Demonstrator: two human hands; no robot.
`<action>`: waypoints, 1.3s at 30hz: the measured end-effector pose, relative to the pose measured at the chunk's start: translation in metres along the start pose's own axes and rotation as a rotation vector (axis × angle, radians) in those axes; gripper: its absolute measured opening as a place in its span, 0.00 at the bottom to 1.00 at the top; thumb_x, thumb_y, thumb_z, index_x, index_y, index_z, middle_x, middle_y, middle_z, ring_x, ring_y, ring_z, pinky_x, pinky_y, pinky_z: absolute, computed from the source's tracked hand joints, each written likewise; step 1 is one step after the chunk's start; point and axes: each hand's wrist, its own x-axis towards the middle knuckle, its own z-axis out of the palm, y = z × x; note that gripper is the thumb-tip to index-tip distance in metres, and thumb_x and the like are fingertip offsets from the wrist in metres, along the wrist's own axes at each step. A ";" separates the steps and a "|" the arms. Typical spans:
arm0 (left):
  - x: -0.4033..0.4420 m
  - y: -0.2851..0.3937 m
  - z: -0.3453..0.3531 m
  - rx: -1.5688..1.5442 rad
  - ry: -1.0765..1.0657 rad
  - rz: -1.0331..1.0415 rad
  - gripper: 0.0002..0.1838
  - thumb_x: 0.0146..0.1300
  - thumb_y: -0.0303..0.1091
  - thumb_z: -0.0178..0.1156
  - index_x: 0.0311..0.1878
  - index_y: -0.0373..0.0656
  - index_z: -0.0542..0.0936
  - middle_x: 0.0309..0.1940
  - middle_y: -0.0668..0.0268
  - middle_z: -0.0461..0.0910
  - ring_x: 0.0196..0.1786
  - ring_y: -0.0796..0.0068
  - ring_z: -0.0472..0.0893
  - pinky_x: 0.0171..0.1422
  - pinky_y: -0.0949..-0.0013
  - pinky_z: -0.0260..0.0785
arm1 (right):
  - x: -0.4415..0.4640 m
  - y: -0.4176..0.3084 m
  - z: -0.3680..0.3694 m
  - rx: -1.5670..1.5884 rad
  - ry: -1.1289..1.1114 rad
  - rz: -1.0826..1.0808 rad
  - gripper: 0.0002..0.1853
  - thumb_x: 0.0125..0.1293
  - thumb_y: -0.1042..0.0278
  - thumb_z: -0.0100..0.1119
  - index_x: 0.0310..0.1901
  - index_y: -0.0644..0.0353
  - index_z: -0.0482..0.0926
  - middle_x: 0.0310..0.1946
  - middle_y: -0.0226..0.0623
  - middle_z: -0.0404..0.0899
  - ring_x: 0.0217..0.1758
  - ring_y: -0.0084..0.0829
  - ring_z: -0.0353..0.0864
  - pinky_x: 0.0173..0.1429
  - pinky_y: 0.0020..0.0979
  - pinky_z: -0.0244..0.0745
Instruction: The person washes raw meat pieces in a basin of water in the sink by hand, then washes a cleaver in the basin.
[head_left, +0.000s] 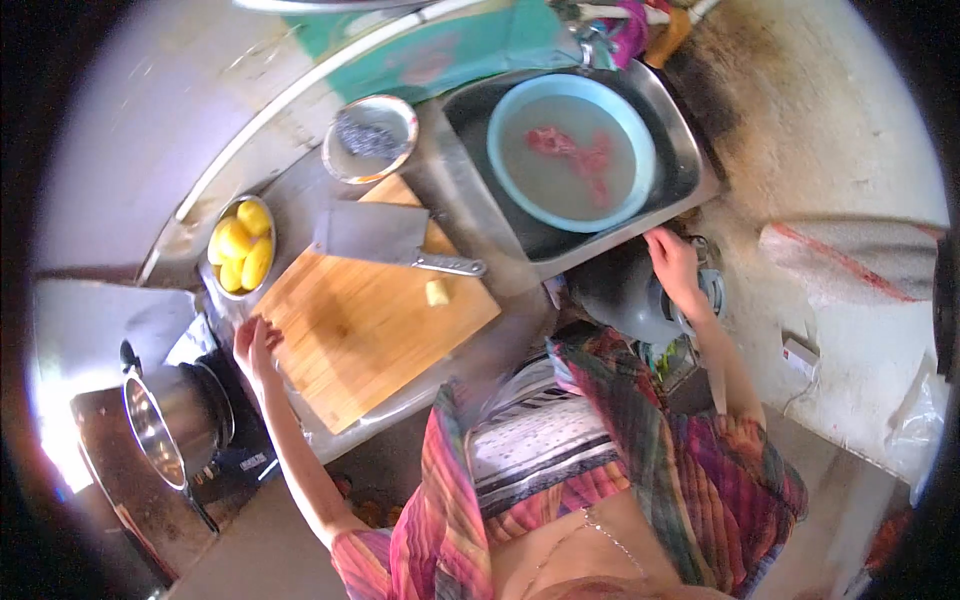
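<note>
My left hand (258,343) is at the left edge of a wooden cutting board (350,320), fingers loosely bent and apart, holding nothing I can see. Across the board's far part lies a cleaver (372,230), its handle pointing right. A small pale yellow piece (437,293) rests near that handle. On the right, my right hand (674,264) hangs by the front rim of the metal sink (620,238), fingers extended and nothing visible in them. Inside the sink stands a light blue basin (500,170) of cloudy water with pieces of raw red meat (575,150).
An oval dish (228,290) of peeled yellow potatoes (240,240) stands left of the board. Behind the board is a bowl (398,165) with a grey scourer-like mass (365,138). A steel pot (165,420) sits at lower left. A tap (597,45) rises behind the sink.
</note>
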 end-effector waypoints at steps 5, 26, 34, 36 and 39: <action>-0.081 0.016 0.057 0.036 -0.024 -0.038 0.09 0.63 0.32 0.57 0.43 0.38 0.77 0.29 0.63 0.78 0.29 0.75 0.79 0.33 0.73 0.74 | 0.109 0.014 0.057 0.046 -0.263 -0.023 0.14 0.63 0.68 0.53 0.50 0.58 0.73 0.35 0.46 0.79 0.38 0.43 0.80 0.41 0.38 0.75; -0.112 -0.037 0.499 -0.522 -0.461 -0.660 0.25 0.65 0.43 0.56 0.59 0.36 0.66 0.51 0.57 0.72 0.54 0.66 0.74 0.55 0.61 0.71 | 0.227 0.049 0.172 0.478 -0.544 -0.308 0.45 0.44 0.63 0.71 0.64 0.54 0.57 0.51 0.49 0.75 0.51 0.44 0.78 0.54 0.37 0.72; -0.098 -0.083 0.529 -0.931 -0.516 -0.727 0.27 0.67 0.52 0.47 0.63 0.46 0.64 0.59 0.63 0.69 0.60 0.63 0.70 0.64 0.53 0.61 | 0.229 0.069 0.163 0.851 -0.794 0.141 0.31 0.61 0.58 0.58 0.65 0.52 0.61 0.45 0.37 0.79 0.47 0.28 0.77 0.53 0.33 0.70; -0.099 -0.072 0.529 -0.926 -0.580 -0.765 0.26 0.68 0.52 0.46 0.62 0.47 0.65 0.58 0.63 0.70 0.60 0.63 0.69 0.65 0.54 0.61 | 0.230 0.064 0.168 0.960 -0.679 0.058 0.30 0.62 0.62 0.57 0.65 0.54 0.62 0.44 0.35 0.78 0.47 0.26 0.76 0.55 0.30 0.69; -0.098 -0.075 0.529 -0.794 -0.526 -0.756 0.27 0.67 0.54 0.47 0.62 0.47 0.65 0.57 0.64 0.70 0.58 0.65 0.71 0.61 0.55 0.65 | 0.234 0.056 0.168 1.036 -0.988 0.144 0.34 0.60 0.59 0.56 0.67 0.57 0.59 0.57 0.34 0.70 0.58 0.26 0.68 0.62 0.31 0.63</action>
